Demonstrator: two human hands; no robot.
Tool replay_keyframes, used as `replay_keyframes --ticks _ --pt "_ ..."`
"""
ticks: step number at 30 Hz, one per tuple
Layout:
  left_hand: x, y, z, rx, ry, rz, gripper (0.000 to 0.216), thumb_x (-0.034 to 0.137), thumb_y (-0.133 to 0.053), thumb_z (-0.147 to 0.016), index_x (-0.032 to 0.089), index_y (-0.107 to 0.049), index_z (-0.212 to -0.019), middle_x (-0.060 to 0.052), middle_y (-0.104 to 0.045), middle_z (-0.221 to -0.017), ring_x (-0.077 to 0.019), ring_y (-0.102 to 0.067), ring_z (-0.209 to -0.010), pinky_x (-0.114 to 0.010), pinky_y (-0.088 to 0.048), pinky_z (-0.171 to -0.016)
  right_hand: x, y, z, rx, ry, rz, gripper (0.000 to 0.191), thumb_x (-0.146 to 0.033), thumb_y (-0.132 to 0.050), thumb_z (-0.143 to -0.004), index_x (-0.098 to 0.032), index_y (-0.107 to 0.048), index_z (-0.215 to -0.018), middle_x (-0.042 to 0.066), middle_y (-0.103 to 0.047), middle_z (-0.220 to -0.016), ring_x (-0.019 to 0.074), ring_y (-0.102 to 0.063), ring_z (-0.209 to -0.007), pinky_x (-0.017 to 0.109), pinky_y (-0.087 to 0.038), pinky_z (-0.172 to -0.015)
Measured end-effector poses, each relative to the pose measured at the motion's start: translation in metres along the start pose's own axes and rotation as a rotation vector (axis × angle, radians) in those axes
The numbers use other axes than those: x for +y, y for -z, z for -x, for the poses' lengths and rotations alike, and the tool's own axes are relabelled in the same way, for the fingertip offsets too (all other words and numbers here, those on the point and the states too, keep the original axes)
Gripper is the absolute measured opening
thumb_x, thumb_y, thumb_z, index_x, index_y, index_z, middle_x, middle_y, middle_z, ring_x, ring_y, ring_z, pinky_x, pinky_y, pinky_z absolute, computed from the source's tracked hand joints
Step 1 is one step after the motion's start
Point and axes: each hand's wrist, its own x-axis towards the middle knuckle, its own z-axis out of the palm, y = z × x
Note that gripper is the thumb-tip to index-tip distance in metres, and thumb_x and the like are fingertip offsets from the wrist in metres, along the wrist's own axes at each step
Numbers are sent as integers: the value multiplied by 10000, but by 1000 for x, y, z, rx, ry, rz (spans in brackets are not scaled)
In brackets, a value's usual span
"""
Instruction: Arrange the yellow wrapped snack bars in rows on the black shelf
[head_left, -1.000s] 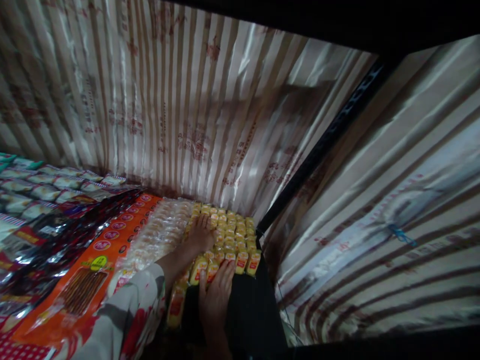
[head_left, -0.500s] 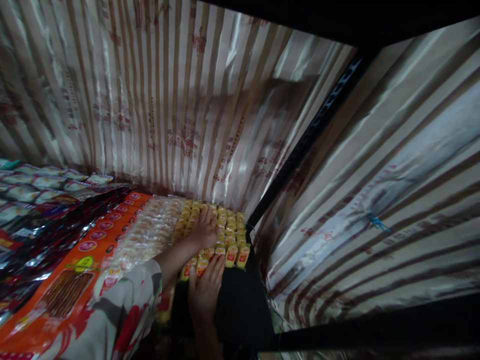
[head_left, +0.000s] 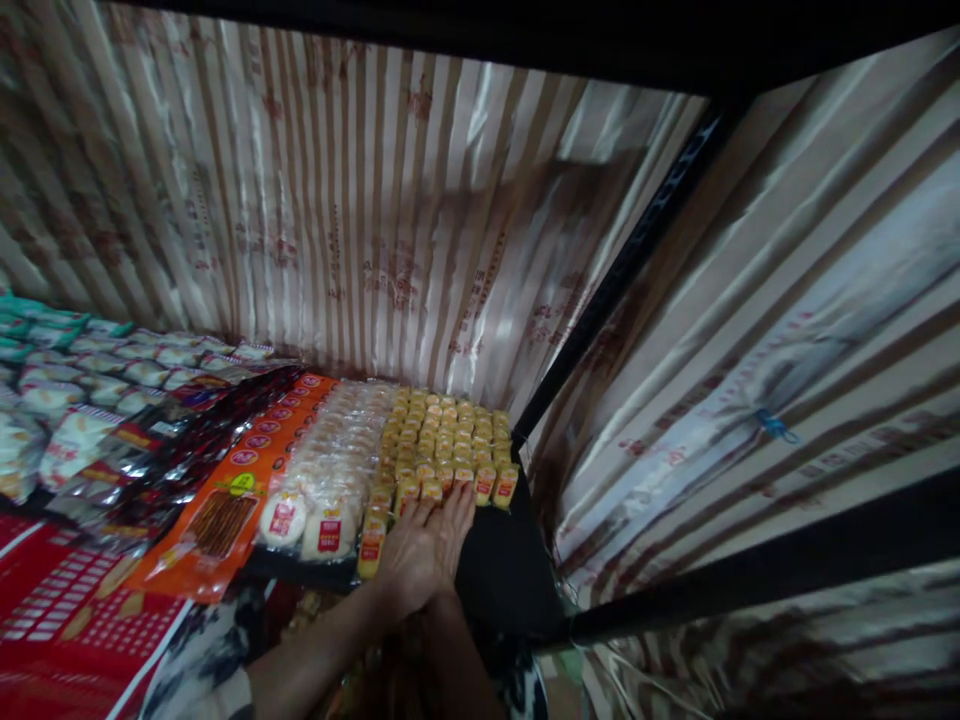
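Rows of small yellow snack packs [head_left: 450, 440] stand on a dark shelf [head_left: 504, 575]. Both my hands rest against the front row of these packs. My right hand [head_left: 454, 520] lies flat, fingers stretched out with their tips on the packs. My left hand [head_left: 405, 558] sits close beside it, partly overlapping it, fingers extended toward the front packs near the left end of the row. Neither hand is wrapped round a pack. The light is dim and the fingertips are hard to separate.
Left of the yellow packs lie clear-wrapped round white cakes [head_left: 330, 480], then orange packs [head_left: 251, 465], dark shiny packs [head_left: 157, 450], red packs [head_left: 60, 610] and pale packs [head_left: 82, 365]. A striped glossy sheet [head_left: 360, 220] lines the back and right side. A black shelf post [head_left: 630, 270] rises on the right.
My left hand has come back from on top of the yellow packs to their front row, beside my right hand. The view has shifted, showing more of the packs on the left.
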Motion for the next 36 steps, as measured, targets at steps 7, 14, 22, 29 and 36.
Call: replay_keyframes --ticks 7,14,22,29,36 --pt "-14 16 9 -22 36 -39 439 180 -283 -864 34 -530 -1197 -155 -490 -1300 -229 -406 -1243 -395 -264 -1089 6 11 -5 79 -60 -188 634 -177 -300 -814 -163 -107 -1418 109 -33 -1501 242 -22 -1367 490 -211 -1052" --pt "-13 10 22 44 14 -73 414 167 -298 -862 52 -556 -1166 -142 -519 -1272 -224 -438 -1207 -381 -320 -1055 2 36 14 72 -109 -338 570 -184 -395 -758 -150 -356 -1325 147 -256 -1425 261 -256 -1291 459 -308 -1005" --pt "-14 -6 75 115 -28 92 400 140 -316 -816 120 -562 -1131 -118 -581 -1161 -198 -517 -1096 -363 -424 -972 -4 56 49 -43 -115 -505 443 -255 -363 -828 -158 -452 -1251 141 -513 -1190 209 -509 -1071 376 -467 -853" --pt "-27 -23 131 177 70 294 389 181 -265 -863 156 -535 -1141 -111 -559 -1158 -183 -529 -1081 -363 -440 -956 -16 63 61 -84 -17 -392 385 -265 -353 -859 -177 -527 -1191 119 -522 -1162 209 -484 -1096 397 -412 -934" --pt "-48 -44 170 38 138 336 377 152 -320 -825 181 -580 -1095 -103 -607 -1118 -205 -548 -1065 -379 -441 -949 -14 52 34 -78 -31 -258 415 -246 -364 -841 -167 -522 -1217 137 -457 -1237 231 -412 -1157 400 -388 -947"
